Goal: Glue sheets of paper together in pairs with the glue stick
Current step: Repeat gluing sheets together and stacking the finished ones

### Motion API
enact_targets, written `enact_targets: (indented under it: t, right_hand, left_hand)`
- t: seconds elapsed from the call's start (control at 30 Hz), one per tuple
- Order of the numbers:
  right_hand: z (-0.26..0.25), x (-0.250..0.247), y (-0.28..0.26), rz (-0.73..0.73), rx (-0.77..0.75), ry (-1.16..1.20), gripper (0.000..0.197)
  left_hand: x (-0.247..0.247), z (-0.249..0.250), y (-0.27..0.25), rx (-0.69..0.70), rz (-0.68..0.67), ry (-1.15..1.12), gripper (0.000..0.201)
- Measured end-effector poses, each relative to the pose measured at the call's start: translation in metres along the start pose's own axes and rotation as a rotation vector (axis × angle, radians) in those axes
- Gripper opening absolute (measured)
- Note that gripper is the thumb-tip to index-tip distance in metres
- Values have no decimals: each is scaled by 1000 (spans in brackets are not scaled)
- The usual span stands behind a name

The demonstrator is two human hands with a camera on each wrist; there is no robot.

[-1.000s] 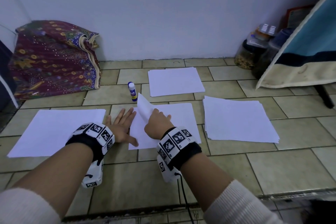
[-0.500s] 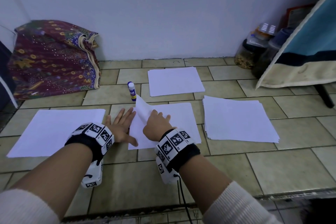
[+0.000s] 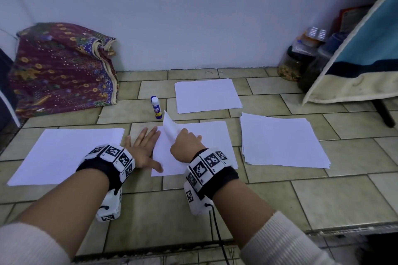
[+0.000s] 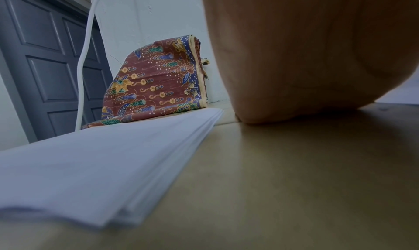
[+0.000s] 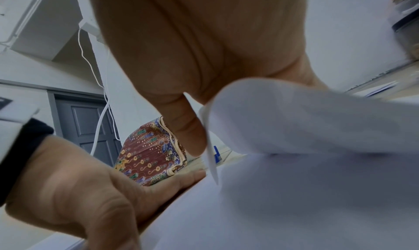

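A white sheet [image 3: 213, 135] lies on the tiled floor in front of me. My right hand [image 3: 186, 146] pinches its top left corner [image 3: 169, 123], which is curled up off the sheet below; the right wrist view shows the thumb [image 5: 188, 128] against the lifted paper [image 5: 294, 117]. My left hand [image 3: 143, 146] lies flat with straight fingers on the floor and the sheet's left edge. The glue stick [image 3: 155, 107] stands upright and capped just beyond the lifted corner, apart from both hands.
A paper pile [image 3: 64, 153] lies at the left, a thicker stack [image 3: 280, 140] at the right, and another sheet [image 3: 206, 94] farther back. Folded batik cloth [image 3: 62, 69] leans against the wall at left. Jars [image 3: 301, 60] and a draped cloth [image 3: 355, 60] stand at the right.
The lifted corner in my right hand has shifted slightly towards me and left. The left hand has stayed flat in place.
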State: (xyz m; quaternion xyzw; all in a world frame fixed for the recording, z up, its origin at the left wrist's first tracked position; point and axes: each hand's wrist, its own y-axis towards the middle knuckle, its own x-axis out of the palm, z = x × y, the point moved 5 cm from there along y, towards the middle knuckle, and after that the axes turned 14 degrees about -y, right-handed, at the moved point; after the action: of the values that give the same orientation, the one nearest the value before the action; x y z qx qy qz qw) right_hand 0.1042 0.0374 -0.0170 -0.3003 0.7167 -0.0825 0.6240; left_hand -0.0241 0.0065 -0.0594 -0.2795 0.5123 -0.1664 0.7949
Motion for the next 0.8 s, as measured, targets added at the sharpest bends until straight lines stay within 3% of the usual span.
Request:
enact_targets:
  t: [0.5,0.67,0.8]
  right_hand:
    - [3,-1,-4,-3,13,8,49]
    - [5,-3,-7,-4,-2,-1,47]
    - [2,-2,-4,11,-12,-20,42]
  left_hand:
    - [-1,0,1,-1,15,-8,121]
    - [-6,3,6,-18,56,-193,140]
    - [3,12,8,-65,138,12,138]
